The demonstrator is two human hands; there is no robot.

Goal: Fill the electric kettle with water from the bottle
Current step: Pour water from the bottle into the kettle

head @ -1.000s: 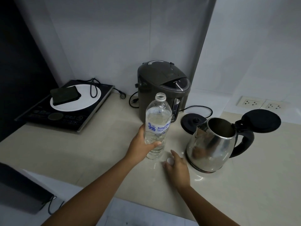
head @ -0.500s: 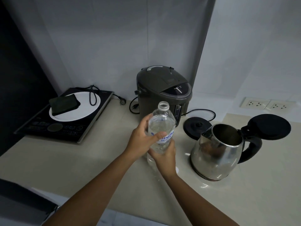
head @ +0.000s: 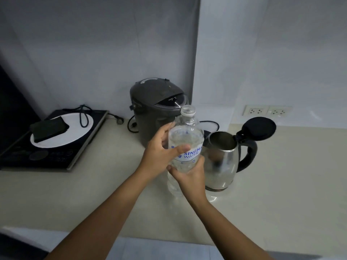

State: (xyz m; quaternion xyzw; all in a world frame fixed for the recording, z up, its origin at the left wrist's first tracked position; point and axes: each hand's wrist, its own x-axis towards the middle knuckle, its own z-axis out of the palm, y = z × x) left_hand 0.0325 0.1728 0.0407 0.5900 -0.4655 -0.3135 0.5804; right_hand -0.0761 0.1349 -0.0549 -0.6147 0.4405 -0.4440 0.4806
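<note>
A clear plastic water bottle (head: 185, 136) with a blue and white label is uncapped and nearly upright, lifted off the counter. My left hand (head: 159, 156) grips its middle from the left. My right hand (head: 189, 177) holds its lower part from below. Just right of the bottle stands the steel electric kettle (head: 221, 162) with a black handle, its black lid (head: 259, 128) flipped open. The bottle's mouth is beside the kettle's opening and above its level, not over it.
A dark grey water dispenser pot (head: 157, 109) stands behind the bottle. An induction cooktop (head: 56, 152) with a white plate and a dark object lies at the left. Wall sockets (head: 266, 110) are at the back right. The beige counter (head: 281, 194) stretches right of the kettle.
My right hand left the counter and took hold of the bottle's lower part. Both hands lifted the bottle and carried it right, close to the kettle.
</note>
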